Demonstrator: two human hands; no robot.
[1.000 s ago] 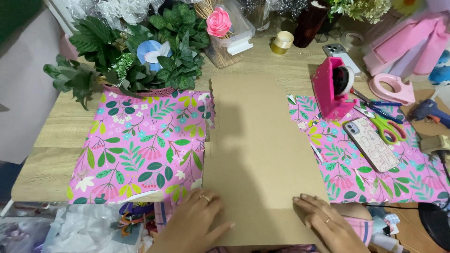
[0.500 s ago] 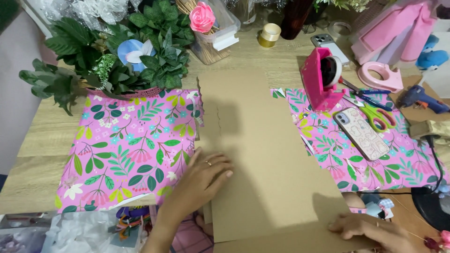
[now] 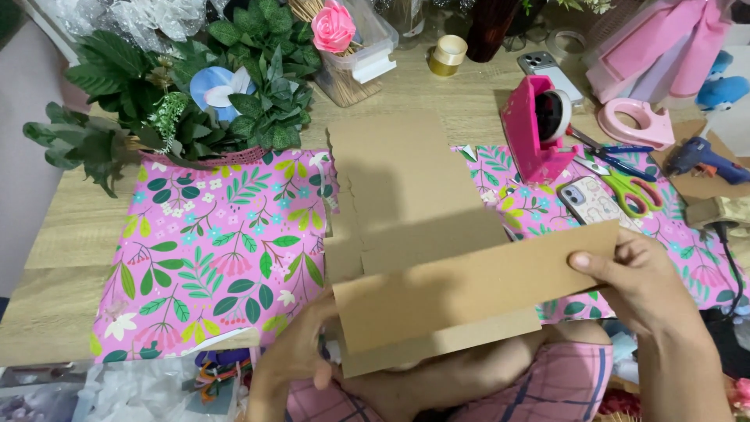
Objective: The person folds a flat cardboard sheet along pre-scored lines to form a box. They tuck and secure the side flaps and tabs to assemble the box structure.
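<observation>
Pink floral wrapping paper (image 3: 211,258) covers the wooden tabletop (image 3: 55,305). Both hands grip a folded brown cardboard sheet (image 3: 437,266) above the lap: left hand (image 3: 301,355) pinches its lower-left corner, right hand (image 3: 644,285) clamps its right edge.

Cardboard sheet (image 3: 422,234) on wrapping paper (image 3: 211,258), tape dispenser (image 3: 535,129) right, plants (image 3: 180,101) behind-left.
</observation>
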